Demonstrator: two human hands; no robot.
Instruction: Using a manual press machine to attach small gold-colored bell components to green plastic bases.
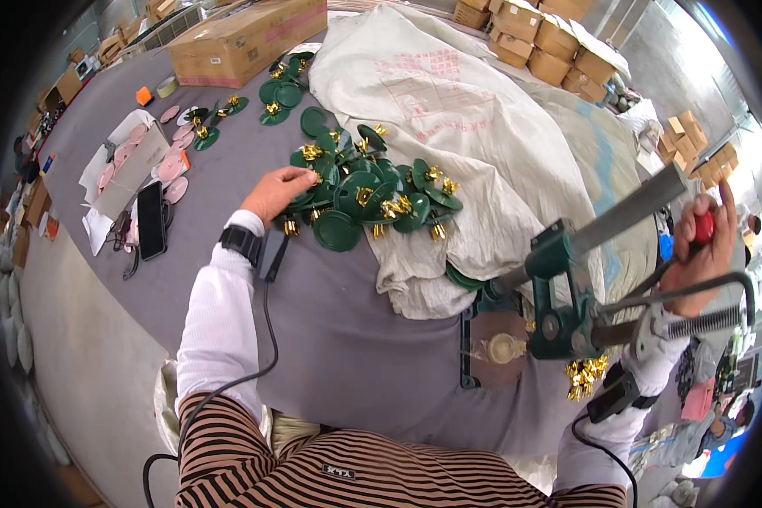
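My left hand (pixel 277 193) is at the left edge of a heap of green discs (pixel 337 231) with shiny gold clips (pixel 364 196) on them. Its fingers are pressed together against the heap, and what they pinch is hidden. On the right, my right hand (pixel 704 254) grips the red ball knob (pixel 704 227) of a lever, one finger pointing up. The lever belongs to a green hand press (pixel 560 292) with a grey metal bar. A pale round piece (pixel 501 348) sits on the press base, and a bunch of gold clips (pixel 586 377) lies beside it.
A large white woven sack (pixel 449 102) lies behind and under the heap. Leftward are a black phone (pixel 151 222), an open white box (pixel 131 169) of pink discs, and a tape roll (pixel 168 86). A cardboard box (pixel 244 44) stands at the far edge of the grey-covered table (pixel 330 339).
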